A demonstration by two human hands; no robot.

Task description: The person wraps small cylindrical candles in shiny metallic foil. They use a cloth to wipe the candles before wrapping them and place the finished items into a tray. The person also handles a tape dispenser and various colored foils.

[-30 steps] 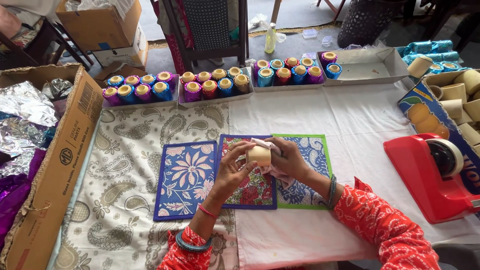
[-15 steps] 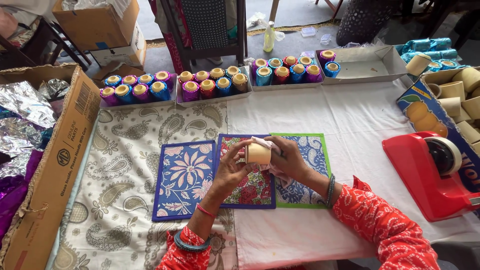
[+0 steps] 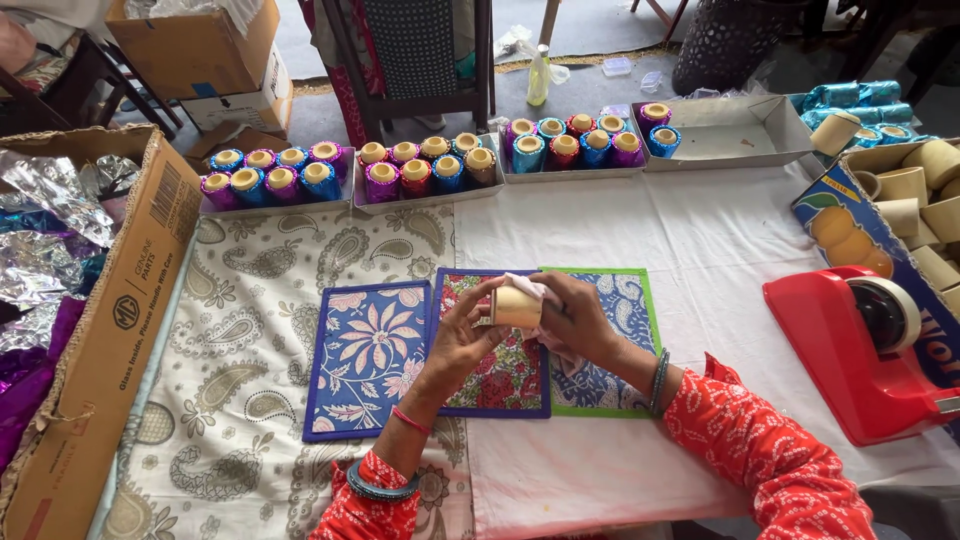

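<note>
hands (image 3: 520,325): two, holding one cream cup (image 3: 516,306); three mats (image 3: 368,358) beneath.

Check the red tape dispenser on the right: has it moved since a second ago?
No. The red tape dispenser sits at the same spot on the white cloth, beside the printed carton, as before.

You sit at a table (image 3: 560,230) with a white cloth on it. A paisley cloth (image 3: 250,320) covers the side left of the three flowery mats (image 3: 370,350), which lie flat side by side. Behind the mats stand four flat trays (image 3: 720,140); three are full of shiny wrapped cups (image 3: 420,165), the last nearly bare. Right of the mats sits a red tape holder (image 3: 850,340), beside a box of plain cups (image 3: 900,200).
</note>
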